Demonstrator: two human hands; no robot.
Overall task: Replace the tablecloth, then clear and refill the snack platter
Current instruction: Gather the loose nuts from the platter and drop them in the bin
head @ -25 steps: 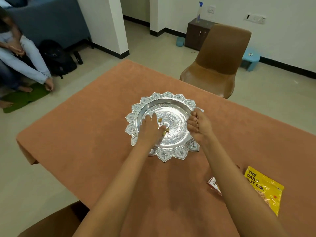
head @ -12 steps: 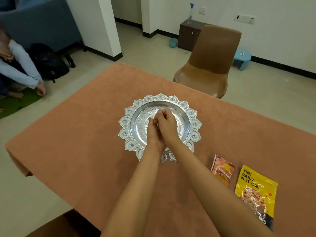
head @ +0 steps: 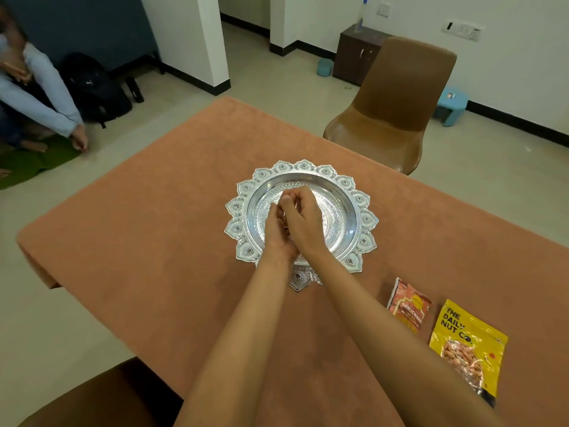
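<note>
From my remote seat, the right hand (head: 303, 220) lay across the left hand (head: 275, 238) above the middle of the silver platter (head: 363, 217) and hid most of it. The left hand was cupped, its fingers curled up round a few small brown snack pieces (head: 284, 224). They were perhaps nuts, as only a sliver showed between the two hands. The right hand's fingers were bunched and curled down toward that palm; whether they pinched anything I could not tell.

The platter stood on the orange tablecloth (head: 154, 241), its near rim and foot partly behind both forearms. To the right of it on the cloth, well apart, lay a yellow pouch (head: 468, 343) reading "THE DAILY NUT CO.", its lower corner dark and hard to make out. Just beside it lay a red sachet (head: 408, 306). I read "GARLIC" there, and the next word was too blurred. A seated person in a pale-blue sleeve (head: 49, 87) was cut off at the left edge.
</note>
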